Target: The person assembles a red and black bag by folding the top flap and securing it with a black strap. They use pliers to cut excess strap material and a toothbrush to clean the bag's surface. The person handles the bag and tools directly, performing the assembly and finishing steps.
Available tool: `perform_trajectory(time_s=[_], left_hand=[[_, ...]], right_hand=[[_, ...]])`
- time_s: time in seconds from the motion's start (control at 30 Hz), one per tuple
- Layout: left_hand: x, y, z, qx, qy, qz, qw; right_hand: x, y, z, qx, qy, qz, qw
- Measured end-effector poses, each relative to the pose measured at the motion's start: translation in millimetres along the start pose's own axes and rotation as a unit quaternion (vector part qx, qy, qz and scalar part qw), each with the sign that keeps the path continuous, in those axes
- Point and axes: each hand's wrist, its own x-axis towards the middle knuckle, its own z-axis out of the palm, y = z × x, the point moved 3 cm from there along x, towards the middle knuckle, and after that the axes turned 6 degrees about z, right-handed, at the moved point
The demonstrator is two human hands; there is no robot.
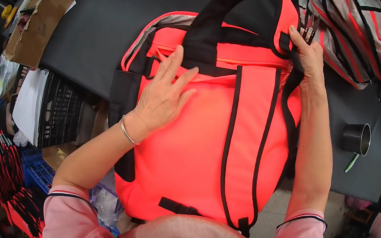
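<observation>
A bright coral-red backpack [184, 158] with black trim lies in front of me, its bottom toward my body. My left hand [164, 90] rests on its upper left part, fingers spread near the zip [224, 77] and the base of a black padded shoulder strap [202, 36]. That strap arches up and over to the right. At the upper right, my right hand [309, 55] is closed on the strap's red-lined end [285, 22]. Dark thread snips [308, 34] with pointed blades stick out from the same hand. Its inner fingers are partly hidden.
Grey bags with red piping [350, 37] are piled at the far right. A metal cup [357, 139] and a green pen-like tool [352, 163] are on the black table [100, 25]. A cardboard box [49, 17] stands left, above a black crate [60, 108].
</observation>
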Motion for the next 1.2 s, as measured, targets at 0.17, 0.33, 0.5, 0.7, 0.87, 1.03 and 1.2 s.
perform_trajectory(time_s=[0.17,0.33,0.5,0.7,0.87,1.03,1.2], left_hand=[[0,2,5,-0.025,-0.034,-0.055,0.998],[4,-5,1,-0.083,0.057,-0.013,0.995],[-25,-17,-54,-0.322,0.235,-0.13,0.908],[-120,-50,-88,-0.269,0.311,-0.36,0.837],[-128,-31,-67,-0.223,0.104,-0.34,0.907],[-135,-19,-52,-0.186,0.124,-0.335,0.915],[-144,-23,-44,-0.25,0.185,-0.321,0.894]], right_hand=[[16,15,-8,-0.037,0.015,-0.006,0.999],[-43,-36,-3,-0.036,0.002,0.028,0.999],[-145,-72,-21,-0.027,-0.018,-0.068,0.997],[-289,-19,-18,-0.136,-0.147,0.039,0.979],[-340,42,-16,-0.513,-0.304,-0.001,0.802],[-301,-10,2,-0.424,-0.316,0.053,0.847],[-233,10,42,-0.426,-0.058,-0.195,0.881]])
